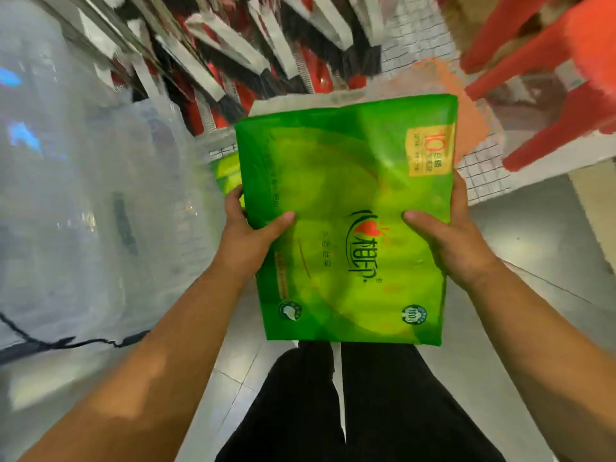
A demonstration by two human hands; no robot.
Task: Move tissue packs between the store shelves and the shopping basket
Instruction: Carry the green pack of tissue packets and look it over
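**Green tissue pack held in both hands, mid-carry**

Head view: the person stands over a tiled floor point(520, 248), black trousers point(360, 405) below. Both hands clamp one big green tissue pack point(346, 221) at waist height, flat face up to the camera. Left hand point(246, 235) grips the left edge, thumb on top, fingers curled underneath. Right hand point(446, 241) mirrors it on the right edge, thumb on the printed face. Neither hand is free.

Handling guess: soft film wrap, glossy, so probably a bit slippery; bulky but likely light. The wrap dimples at the thumbs, so it gives under pressure. Two-handed side grip near mid-length looks right; a one-corner pinch would likely sag or slip.

A second green pack point(226, 171) peeks out just behind the left edge, sitting in a wire basket point(483, 175) whose mesh shows past the right edge. Red stool legs point(546, 135) upper right. Shelving at top is blurred.
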